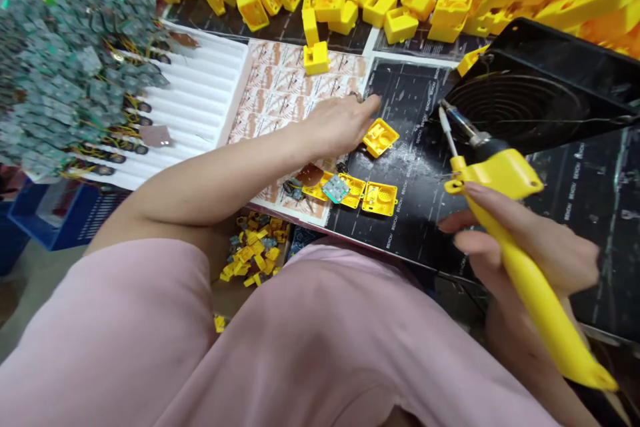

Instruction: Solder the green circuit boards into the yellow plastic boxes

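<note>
In my right hand [525, 240] is a yellow soldering iron [530, 280], its metal tip pointing up and left, with a yellow case piece [505, 173] beside its front end. My left hand [347, 123] reaches over the mat, its index finger extended; what its other fingers do is partly hidden. An open yellow housing [381, 138] lies right beside that hand. Nearer my body is a row of open yellow housings [380, 198], with a small green circuit board [335, 189] on top and a brown piece [310, 175] at the left end.
Yellow housings [327, 3] are heaped along the back. A black fan [520, 103] stands at the right. Many wired circuit boards [75, 73] cover the left part of a white ribbed tray [210, 80]. A blue basket [55, 220] and a box of yellow parts [255, 250] sit lower.
</note>
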`<state>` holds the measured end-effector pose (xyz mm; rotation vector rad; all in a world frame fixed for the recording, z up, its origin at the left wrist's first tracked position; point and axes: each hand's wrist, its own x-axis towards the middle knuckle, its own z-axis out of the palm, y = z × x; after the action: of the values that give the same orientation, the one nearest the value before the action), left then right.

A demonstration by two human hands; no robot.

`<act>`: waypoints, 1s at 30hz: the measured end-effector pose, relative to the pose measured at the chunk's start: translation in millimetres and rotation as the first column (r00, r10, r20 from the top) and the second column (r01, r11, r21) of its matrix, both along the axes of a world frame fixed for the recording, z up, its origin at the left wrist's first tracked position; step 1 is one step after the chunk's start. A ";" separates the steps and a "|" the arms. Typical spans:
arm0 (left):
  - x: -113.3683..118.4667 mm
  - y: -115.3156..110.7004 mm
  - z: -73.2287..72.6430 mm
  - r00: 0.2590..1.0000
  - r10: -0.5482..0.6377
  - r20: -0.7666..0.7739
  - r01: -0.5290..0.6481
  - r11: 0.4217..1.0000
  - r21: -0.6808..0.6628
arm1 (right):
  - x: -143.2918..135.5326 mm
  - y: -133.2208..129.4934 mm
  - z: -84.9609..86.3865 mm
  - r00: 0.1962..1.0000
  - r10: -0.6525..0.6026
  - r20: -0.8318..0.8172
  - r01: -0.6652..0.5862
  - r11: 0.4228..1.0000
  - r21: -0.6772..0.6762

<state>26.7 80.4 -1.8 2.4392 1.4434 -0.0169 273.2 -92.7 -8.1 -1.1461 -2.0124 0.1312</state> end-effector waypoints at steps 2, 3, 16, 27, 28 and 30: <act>-26.7 4.3 8.3 0.994 -0.044 -0.096 0.052 0.996 0.078 | -7.4 7.9 7.5 0.995 0.013 0.100 -0.014 1.000 0.013; -41.5 6.0 12.5 0.988 -0.104 -0.111 0.110 0.993 0.052 | -10.6 10.5 10.5 0.992 -0.003 0.130 0.001 1.000 0.014; -95.7 -12.9 2.8 0.917 -0.389 0.091 0.392 0.920 -0.013 | -67.3 103.3 -14.4 0.937 -0.081 0.339 0.174 0.951 -0.254; -80.6 -34.1 20.6 0.897 0.096 0.432 0.126 0.880 -0.457 | -54.0 68.9 -14.4 0.971 0.161 0.175 -0.102 0.947 -0.305; -79.0 -34.7 21.3 0.905 0.092 0.416 0.117 0.885 -0.450 | -54.9 63.2 -12.9 0.975 0.142 0.170 -0.090 0.955 -0.283; -75.0 -36.0 22.2 0.921 0.061 0.385 0.103 0.914 -0.392 | -56.2 51.2 -8.2 0.990 0.046 0.131 -0.021 0.983 -0.183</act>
<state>-48.3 44.4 20.4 1.9773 1.1045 0.1431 217.0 -41.6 -16.3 -1.2639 -2.1755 0.2647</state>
